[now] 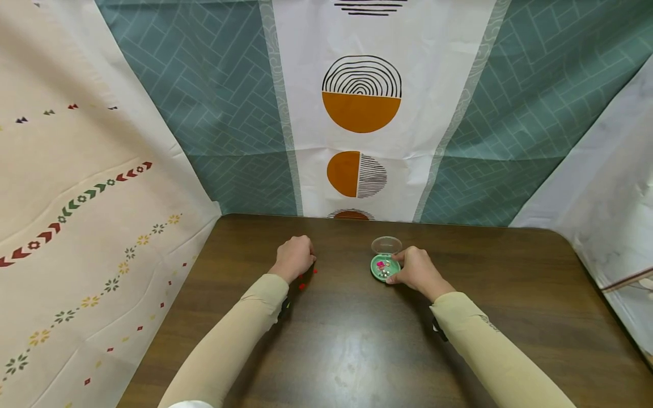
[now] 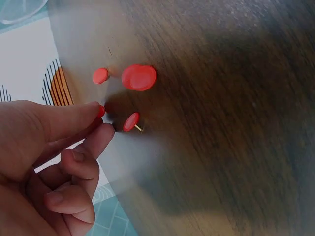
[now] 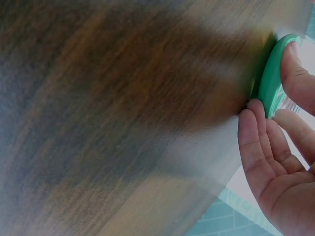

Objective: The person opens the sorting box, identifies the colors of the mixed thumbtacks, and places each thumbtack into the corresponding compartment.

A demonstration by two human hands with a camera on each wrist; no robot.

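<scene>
My left hand [image 1: 295,258] is low over the table's left half. In the left wrist view its thumb and forefinger pinch a red thumbtack [image 2: 102,111], mostly hidden by the fingertips. Close by lie a tack tilted with its brass pin showing [image 2: 131,121], a smaller-looking red tack [image 2: 100,75] and a wider red head [image 2: 140,77], perhaps two tacks overlapping. My right hand [image 1: 419,271] grips the rim of a small round green case [image 1: 374,273] between thumb and fingers. Pink and metallic-looking pieces [image 1: 381,265] lie inside it.
The case's clear lid [image 1: 386,245] stands open behind it. Both hands work on the far part of a dark wooden table [image 1: 347,340]. A patterned cloth [image 1: 245,113] hangs along the back edge, and a cream cloth [image 1: 102,226] hangs on the left.
</scene>
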